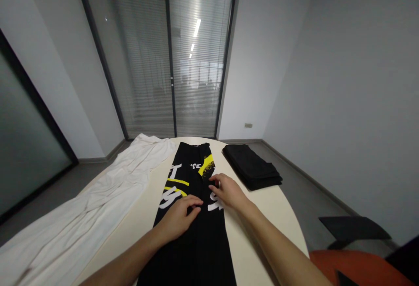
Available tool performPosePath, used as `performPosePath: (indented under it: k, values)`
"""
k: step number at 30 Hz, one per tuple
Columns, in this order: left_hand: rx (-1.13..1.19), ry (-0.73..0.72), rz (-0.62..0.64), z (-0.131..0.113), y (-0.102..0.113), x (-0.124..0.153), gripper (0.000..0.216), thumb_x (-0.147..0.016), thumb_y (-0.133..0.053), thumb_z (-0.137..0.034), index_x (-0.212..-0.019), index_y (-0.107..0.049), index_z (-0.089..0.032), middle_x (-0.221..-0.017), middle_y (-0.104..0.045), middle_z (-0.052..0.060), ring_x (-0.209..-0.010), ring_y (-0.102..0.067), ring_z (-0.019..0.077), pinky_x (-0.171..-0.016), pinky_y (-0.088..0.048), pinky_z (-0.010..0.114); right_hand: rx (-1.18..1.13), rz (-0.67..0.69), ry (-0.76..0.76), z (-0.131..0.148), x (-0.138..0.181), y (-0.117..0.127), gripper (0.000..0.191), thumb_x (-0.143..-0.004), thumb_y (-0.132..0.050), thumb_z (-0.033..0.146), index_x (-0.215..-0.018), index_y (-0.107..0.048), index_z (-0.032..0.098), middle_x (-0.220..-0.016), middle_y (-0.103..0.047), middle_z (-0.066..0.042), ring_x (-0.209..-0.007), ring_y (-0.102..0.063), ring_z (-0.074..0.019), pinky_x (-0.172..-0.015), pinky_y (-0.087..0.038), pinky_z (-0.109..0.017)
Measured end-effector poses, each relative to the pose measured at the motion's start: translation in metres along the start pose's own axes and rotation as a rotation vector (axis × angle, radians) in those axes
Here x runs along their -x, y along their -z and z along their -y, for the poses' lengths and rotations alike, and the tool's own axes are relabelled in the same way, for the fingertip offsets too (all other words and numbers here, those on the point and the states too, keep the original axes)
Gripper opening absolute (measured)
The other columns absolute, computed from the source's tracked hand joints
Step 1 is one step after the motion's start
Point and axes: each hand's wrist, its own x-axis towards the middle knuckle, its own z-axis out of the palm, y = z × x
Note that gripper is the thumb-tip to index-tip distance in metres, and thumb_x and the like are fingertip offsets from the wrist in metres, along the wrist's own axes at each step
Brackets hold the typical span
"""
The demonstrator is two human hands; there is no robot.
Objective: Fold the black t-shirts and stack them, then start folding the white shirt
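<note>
Black trousers [193, 242] with white lettering and yellow print lie lengthwise on the table, waistband at the far end and legs running toward me. My left hand [181, 215] rests over the middle of them, fingers curved and thumb a little apart from the fingertips. Slightly farther out, my right hand [229, 190] is at the trousers' right edge, beside white lettering, with a gap between its thumb and fingers. No fabric shows pinched in either hand. The part of the print under the hands is hidden.
The pale round table [281, 216] carries a stack of folded black cloth [250, 166] at right. Rumpled white cloth [108, 203] covers its left side and hangs over the edge. An orange chair [353, 268] stands at lower right. Glass panels with blinds [140, 68] are behind.
</note>
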Motion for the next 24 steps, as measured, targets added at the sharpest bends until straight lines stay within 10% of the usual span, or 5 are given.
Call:
performPosePath:
  k: [15,24]
  values:
    - [-0.151,-0.05,0.05,0.0,0.001,0.003,0.027,-0.095,-0.054,-0.024,-0.114,-0.074,-0.025,-0.116,-0.069,0.005,-0.108,-0.063,0.0202,-0.099,-0.047,0.037,0.382,-0.021,-0.099,0.044,-0.054,-0.015,0.056,-0.083,-0.068,0.047,-0.129,-0.054,0.018,-0.115,-0.066,-0.017,-0.104,-0.064,-0.0314,-0.08,-0.05,-0.039]
    - [-0.142,-0.035,0.045,0.0,0.002,0.001,0.028,-0.096,-0.05,-0.022,-0.114,-0.072,-0.023,-0.116,-0.069,0.005,-0.108,-0.063,0.0205,-0.098,-0.047,0.036,0.401,-0.071,-0.121,0.046,-0.079,-0.025,0.019,-0.091,-0.053,0.018,-0.105,-0.065,0.018,-0.114,-0.064,-0.015,-0.107,-0.061,-0.0265,-0.082,-0.049,-0.034]
